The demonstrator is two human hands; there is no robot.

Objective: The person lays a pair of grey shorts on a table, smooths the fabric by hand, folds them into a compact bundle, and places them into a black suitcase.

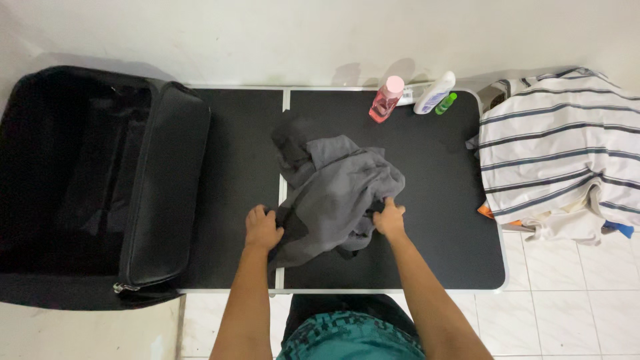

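Note:
A crumpled grey garment [333, 187] with darker parts lies in the middle of a black folding table [440, 200]. My left hand [261, 228] grips the garment's near left edge, fingers closed on the cloth. My right hand [389, 218] pinches a fold on its near right side. Both forearms reach in from the table's near edge.
An open black suitcase [100, 180] sits at the left end of the table. A pink bottle [387, 99], a white bottle [434, 93] and a small green bottle [446, 103] stand at the far edge. A pile with a striped shirt [560, 147] on top lies at the right.

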